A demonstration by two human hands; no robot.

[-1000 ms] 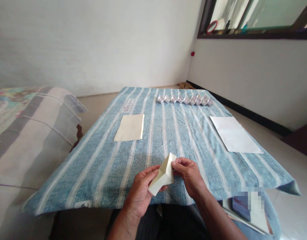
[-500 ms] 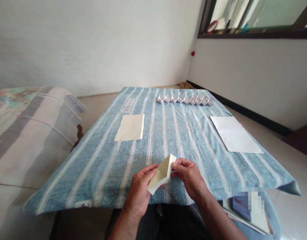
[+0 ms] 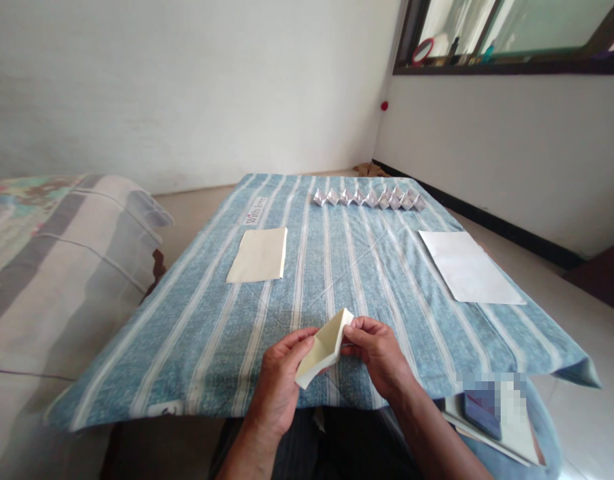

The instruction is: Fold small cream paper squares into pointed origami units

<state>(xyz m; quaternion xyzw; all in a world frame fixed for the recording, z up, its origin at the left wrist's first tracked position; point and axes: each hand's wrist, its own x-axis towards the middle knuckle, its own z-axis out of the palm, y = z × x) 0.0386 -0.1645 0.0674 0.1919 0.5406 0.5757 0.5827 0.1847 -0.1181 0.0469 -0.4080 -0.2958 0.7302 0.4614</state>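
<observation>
A folded piece of cream paper point(image 3: 323, 353), shaped like a small open box or pocket, is held above the near edge of the table. My left hand point(image 3: 285, 373) grips its left side, thumb on top. At its upper right edge, my right hand point(image 3: 374, 350) pinches the paper between thumb and fingers. The fingers under the paper are partly hidden. Beyond my hands, a stack of cream paper sheets point(image 3: 258, 255) lies flat on the striped cloth point(image 3: 311, 267).
Several folded silver paper shapes point(image 3: 369, 198) stand in a row at the table's far side. White paper point(image 3: 471, 268) lies on the right. Below the right corner, a phone point(image 3: 481, 412) rests on papers on a blue seat. A covered bed or sofa point(image 3: 87, 267) stands left.
Almost nothing differs. Both hands keep the same hold on the folded paper, and the view has shifted very slightly.
</observation>
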